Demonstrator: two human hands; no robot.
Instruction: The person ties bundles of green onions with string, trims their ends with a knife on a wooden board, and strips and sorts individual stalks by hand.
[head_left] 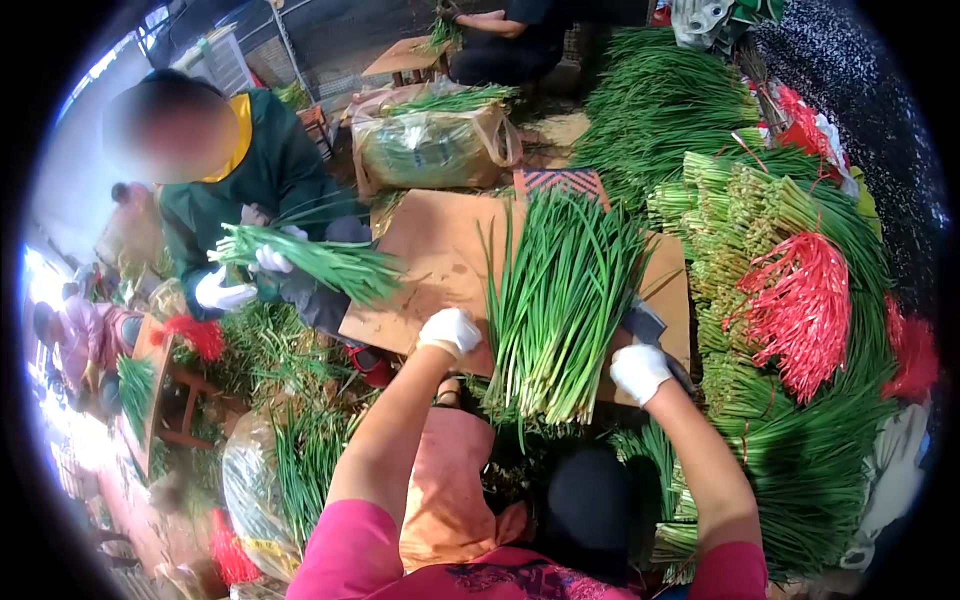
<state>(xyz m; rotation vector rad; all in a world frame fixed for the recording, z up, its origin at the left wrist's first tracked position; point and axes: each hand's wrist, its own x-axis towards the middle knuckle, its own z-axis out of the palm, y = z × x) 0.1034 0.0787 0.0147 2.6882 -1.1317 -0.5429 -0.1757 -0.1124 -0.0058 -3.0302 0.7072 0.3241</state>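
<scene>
A thick bundle of garlic chives (565, 300) lies across the wooden board (430, 235) in front of me, pale cut ends toward my body. My left hand (450, 332), in a white glove, rests at the board's near edge, left of the chives and apart from them. Its fingers are curled; their inner side is hidden. On the other side, my gloved right hand (640, 373) is closed beside the pale ends. Close against it is a dark, flat blade-like piece (645, 322); whether the fingers grip it is hidden.
To my right are tied chive bundles (740, 250), with red plastic strips (800, 300) on top. A co-worker (270, 170) at the left holds loose chives (320, 260) in gloved hands. Behind the board stands a plastic-wrapped bale (430, 150). Trimmings (280, 350) cover the ground.
</scene>
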